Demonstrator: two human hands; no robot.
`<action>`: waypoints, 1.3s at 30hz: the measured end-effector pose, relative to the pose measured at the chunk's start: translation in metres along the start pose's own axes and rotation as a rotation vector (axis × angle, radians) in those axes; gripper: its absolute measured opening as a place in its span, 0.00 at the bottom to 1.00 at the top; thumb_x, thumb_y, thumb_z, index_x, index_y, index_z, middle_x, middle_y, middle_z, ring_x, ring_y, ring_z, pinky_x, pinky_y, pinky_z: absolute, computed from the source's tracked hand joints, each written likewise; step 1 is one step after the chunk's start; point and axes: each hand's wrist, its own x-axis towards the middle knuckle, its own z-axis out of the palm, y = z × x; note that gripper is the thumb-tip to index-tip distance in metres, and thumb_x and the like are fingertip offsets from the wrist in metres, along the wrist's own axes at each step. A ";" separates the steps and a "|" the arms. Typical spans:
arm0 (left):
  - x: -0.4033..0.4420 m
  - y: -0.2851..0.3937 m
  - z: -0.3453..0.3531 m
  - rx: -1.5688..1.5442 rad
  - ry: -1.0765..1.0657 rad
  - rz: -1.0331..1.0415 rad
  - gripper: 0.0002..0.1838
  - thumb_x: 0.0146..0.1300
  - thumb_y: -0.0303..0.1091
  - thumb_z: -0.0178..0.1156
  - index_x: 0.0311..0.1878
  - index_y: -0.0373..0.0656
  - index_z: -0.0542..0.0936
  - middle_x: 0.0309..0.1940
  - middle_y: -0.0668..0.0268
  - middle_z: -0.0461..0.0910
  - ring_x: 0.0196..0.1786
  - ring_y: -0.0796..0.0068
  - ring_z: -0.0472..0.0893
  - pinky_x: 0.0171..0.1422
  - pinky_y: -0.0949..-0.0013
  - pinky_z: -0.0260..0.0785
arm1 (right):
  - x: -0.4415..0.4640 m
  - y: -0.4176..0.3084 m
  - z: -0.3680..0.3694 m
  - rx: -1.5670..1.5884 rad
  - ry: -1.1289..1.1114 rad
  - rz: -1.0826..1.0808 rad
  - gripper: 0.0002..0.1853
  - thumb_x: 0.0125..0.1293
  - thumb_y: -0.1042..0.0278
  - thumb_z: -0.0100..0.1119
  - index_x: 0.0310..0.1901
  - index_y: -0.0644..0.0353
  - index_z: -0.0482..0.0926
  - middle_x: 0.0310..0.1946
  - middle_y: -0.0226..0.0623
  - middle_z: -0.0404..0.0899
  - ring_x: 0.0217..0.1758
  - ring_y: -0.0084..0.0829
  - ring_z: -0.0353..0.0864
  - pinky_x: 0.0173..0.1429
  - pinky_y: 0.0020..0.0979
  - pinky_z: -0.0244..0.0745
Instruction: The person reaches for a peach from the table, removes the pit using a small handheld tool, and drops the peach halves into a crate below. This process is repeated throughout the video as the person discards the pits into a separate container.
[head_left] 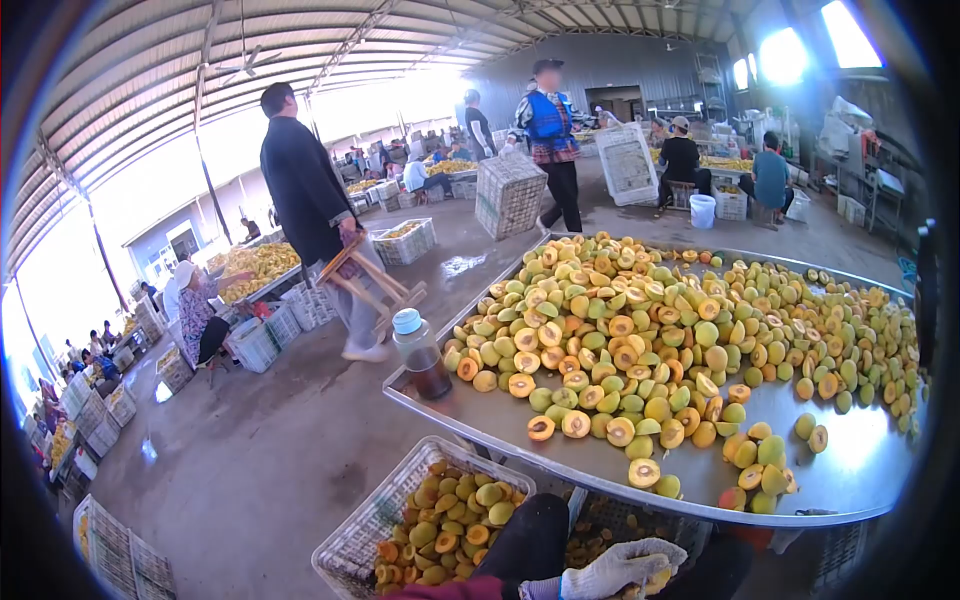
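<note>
My left hand (622, 568), in a pale knitted glove, is low in the view over my lap. Its fingers are curled around a yellowish piece of fruit, seemingly an apricot (657, 580), partly hidden by the glove. My right hand does not show. In front of me, a metal table (480, 425) bears a large heap of halved apricots (620, 325), green-yellow outside and orange inside, some with brown pits. Beside my leg stands a white plastic crate (345, 525) of apricots (440, 525). Another crate (577, 497) is partly under the table edge.
A bottle (420, 355) with a blue lid and dark liquid stands at the table's left corner. A person (310, 190) carrying a wooden stool (370, 275) walks past on the left. Another person (550, 125) handles crates (510, 195) behind the table. Seated workers are farther back.
</note>
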 end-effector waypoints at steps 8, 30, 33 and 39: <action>0.016 -0.011 -0.018 0.373 -0.242 0.131 0.17 0.71 0.36 0.56 0.59 0.40 0.77 0.50 0.66 0.79 0.53 0.81 0.76 0.58 0.73 0.70 | 0.001 -0.003 0.010 0.034 0.013 0.017 0.13 0.62 0.61 0.58 0.33 0.65 0.76 0.18 0.33 0.74 0.16 0.28 0.73 0.25 0.27 0.70; 0.017 0.000 -0.038 -0.039 0.374 -0.032 0.29 0.70 0.58 0.49 0.57 0.40 0.72 0.42 0.57 0.81 0.34 0.67 0.85 0.27 0.74 0.77 | 0.006 -0.024 -0.018 -0.162 0.038 0.098 0.12 0.58 0.64 0.66 0.34 0.65 0.77 0.25 0.33 0.76 0.27 0.22 0.74 0.33 0.23 0.69; -0.001 0.021 -0.089 0.150 0.660 0.227 0.22 0.70 0.52 0.54 0.52 0.40 0.76 0.39 0.59 0.82 0.34 0.67 0.85 0.28 0.74 0.78 | 0.012 -0.029 -0.013 -0.380 0.232 0.012 0.13 0.58 0.63 0.65 0.34 0.65 0.78 0.23 0.32 0.75 0.23 0.22 0.73 0.30 0.22 0.68; 0.010 0.018 -0.183 1.486 0.899 0.549 0.16 0.52 0.40 0.70 0.43 0.44 0.84 0.44 0.61 0.82 0.49 0.56 0.81 0.59 0.60 0.73 | 0.024 -0.038 -0.010 -0.406 0.339 0.110 0.08 0.62 0.67 0.63 0.34 0.63 0.79 0.21 0.29 0.76 0.20 0.20 0.74 0.26 0.21 0.67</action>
